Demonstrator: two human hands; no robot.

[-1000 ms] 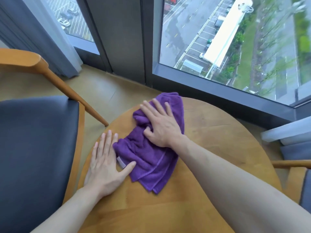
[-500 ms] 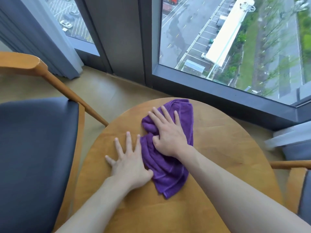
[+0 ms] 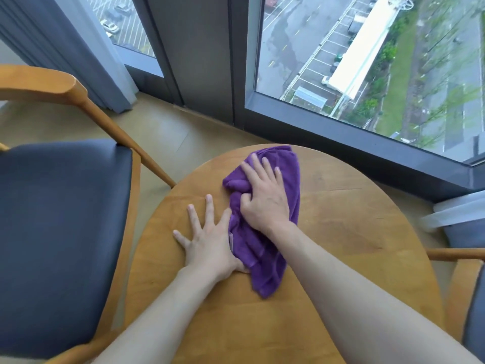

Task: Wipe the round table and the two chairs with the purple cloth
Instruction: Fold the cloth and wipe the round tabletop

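the cloth [image 3: 262, 232] lies on the table [image 3: 341, 232], long axis running from near edge to far. the right hand [image 3: 265, 195] presses it, thumb bunching a fold; the left hand [image 3: 210, 240], splayed flat, touches its left edge.

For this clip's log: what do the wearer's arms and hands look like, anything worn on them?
Both forearms are bare as far as the frame shows, with no sleeves in view. The left hand and right hand carry no gloves, and no rings, watch or bracelets show. Fingernails are short and unpainted.
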